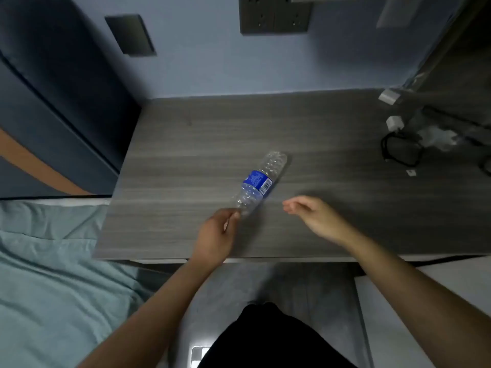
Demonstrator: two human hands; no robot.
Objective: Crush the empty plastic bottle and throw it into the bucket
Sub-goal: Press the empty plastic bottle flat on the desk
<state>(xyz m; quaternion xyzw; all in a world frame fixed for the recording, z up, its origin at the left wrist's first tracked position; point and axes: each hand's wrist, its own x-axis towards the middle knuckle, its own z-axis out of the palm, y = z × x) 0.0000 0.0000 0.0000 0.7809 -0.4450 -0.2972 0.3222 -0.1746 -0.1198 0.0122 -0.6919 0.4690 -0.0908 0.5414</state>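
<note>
An empty clear plastic bottle [259, 181] with a blue label lies on its side on the grey wooden desk [186, 160], its base pointing away to the right and its neck toward me. My left hand [216, 235] pinches the bottle's neck end with its fingertips. My right hand [313, 216] hovers just right of the bottle, fingers loosely curled and apart, holding nothing and not touching it. No bucket is in view.
Black cables [401, 150], white plugs [394, 122] and crumpled clear plastic [438, 136] lie at the desk's far right. A bed with teal sheets [53, 274] sits to the left. Wall sockets [275, 14] are on the blue wall behind.
</note>
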